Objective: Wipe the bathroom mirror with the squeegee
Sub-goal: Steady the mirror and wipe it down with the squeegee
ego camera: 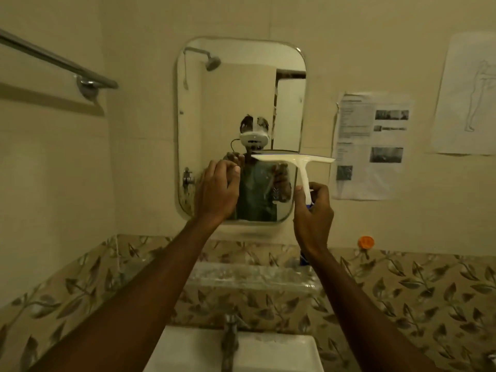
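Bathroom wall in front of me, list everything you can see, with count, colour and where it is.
mirror: one, rounded, centre wall
squeegee: one, white, across mirror's right edge
towel bar: one, chrome, upper left
printed sheets: several, white, right of mirror
sketch paper: one, white, far right
orange cap: one, on tile ledge
glass shelf: one, clear, below mirror
tap: one, metal, over basin
basin: one, white, bottom
left hand: empty, at mirror
right hand: gripping squeegee handle

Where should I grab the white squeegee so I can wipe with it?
Grab the squeegee by its long handle, coming from below. The handle hangs straight down from the wide blade at the top, so the blade stays free for the mirror. The right hand wraps it that way.
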